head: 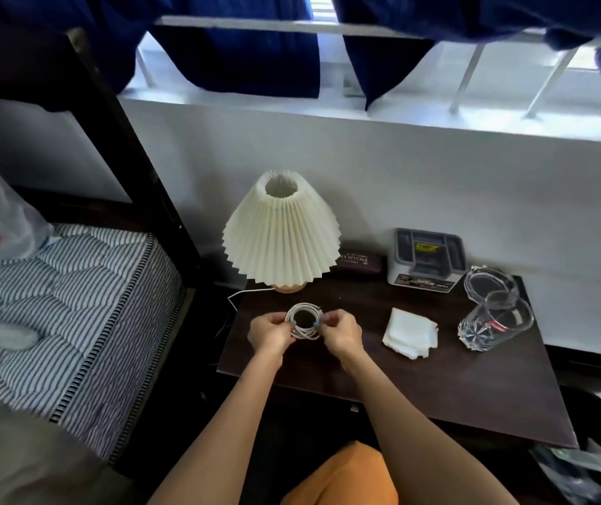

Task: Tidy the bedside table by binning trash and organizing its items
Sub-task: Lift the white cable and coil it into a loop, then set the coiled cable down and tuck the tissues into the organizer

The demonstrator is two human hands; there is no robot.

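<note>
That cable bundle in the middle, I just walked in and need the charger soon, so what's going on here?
A person is holding a coiled white cable just above the bedside table, left hand and right hand each pinching one side of the loop. Behind it stands a pleated lamp. To the right lie a white tissue, a tipped drinking glass, a clear lid, a grey organizer box and a dark glasses case.
</note>
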